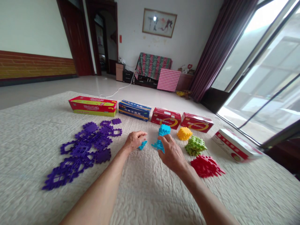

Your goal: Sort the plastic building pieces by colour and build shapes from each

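My left hand (135,140) is closed on a light blue interlocking plastic tile (143,145), which pokes out under its fingertips. To the right, my right hand (171,152) curls its fingers and thumb around light blue interlocking tiles (159,145) low on the spread; the fingers hide part of them. Just behind that hand a stack of light blue tiles (164,128) rises. A heap of loose purple tiles (82,148) lies to the left of my left hand. Yellow tiles (184,133), green tiles (196,145) and red tiles (207,166) sit in piles right of my right hand.
A row of boxes lines the back: a long red and yellow-green box (93,106), a blue box (134,110) and two red boxes (166,117). A white and red box (236,145) stands at the right. Everything rests on a quilted cream cover (138,190).
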Demonstrator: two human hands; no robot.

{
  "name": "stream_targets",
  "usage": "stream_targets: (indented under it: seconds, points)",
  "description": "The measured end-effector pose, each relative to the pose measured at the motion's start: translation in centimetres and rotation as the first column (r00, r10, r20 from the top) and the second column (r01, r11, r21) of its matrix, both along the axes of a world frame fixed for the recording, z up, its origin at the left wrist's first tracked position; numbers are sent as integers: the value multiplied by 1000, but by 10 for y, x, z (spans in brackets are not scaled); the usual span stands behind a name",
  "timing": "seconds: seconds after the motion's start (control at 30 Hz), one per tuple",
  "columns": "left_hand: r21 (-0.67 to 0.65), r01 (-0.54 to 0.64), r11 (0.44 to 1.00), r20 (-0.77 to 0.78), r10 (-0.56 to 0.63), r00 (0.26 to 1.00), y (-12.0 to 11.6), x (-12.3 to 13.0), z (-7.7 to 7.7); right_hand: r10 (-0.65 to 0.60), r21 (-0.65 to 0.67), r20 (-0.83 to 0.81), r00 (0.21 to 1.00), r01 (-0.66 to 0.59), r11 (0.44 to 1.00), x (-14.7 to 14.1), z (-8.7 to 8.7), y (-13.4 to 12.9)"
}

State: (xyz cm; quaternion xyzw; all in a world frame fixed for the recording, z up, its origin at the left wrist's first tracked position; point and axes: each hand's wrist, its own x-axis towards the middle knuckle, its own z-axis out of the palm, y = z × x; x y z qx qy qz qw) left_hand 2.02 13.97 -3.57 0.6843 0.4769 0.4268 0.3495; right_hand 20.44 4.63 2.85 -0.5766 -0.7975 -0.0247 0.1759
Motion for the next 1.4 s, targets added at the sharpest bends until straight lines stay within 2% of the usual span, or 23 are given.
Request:
stream_targets:
  seconds: [0.27,0.53,0.63,0.77,0.87,1.0,1.17,1.4]
  points:
    - [-9,-5,1000,21,6,1000,-3,1,3,-67,-22,166,984,72,997,2,-8,0]
    - [-21,-6,1000,36,7,999,-2,1,2,-85,-4,169,982,87,996,2,-9,1]
    - [-12,-11,1000,25,12,1000,-2,0,3,-25,-4,96,995,25,1000,-5,-10,-3]
    - [-20,-20,1000,35,21,999,-3,-1,5,148,-57,-36,988,-149,987,-19,-12,-10]
    - [-85,22,996,90,-14,996,-5,-1,8,219,-76,-77,973,-225,971,-25,-13,-13]
    - [-186,93,978,203,-55,978,-8,0,13,275,-88,-70,959,-281,956,-28,-15,-14]
    - [-165,32,986,242,9,970,-10,1,16,380,-65,4,925,-379,923,-35,-19,-18]
    - [-129,-16,991,220,44,974,-8,1,14,386,-109,14,922,-383,918,-38,-19,-21]
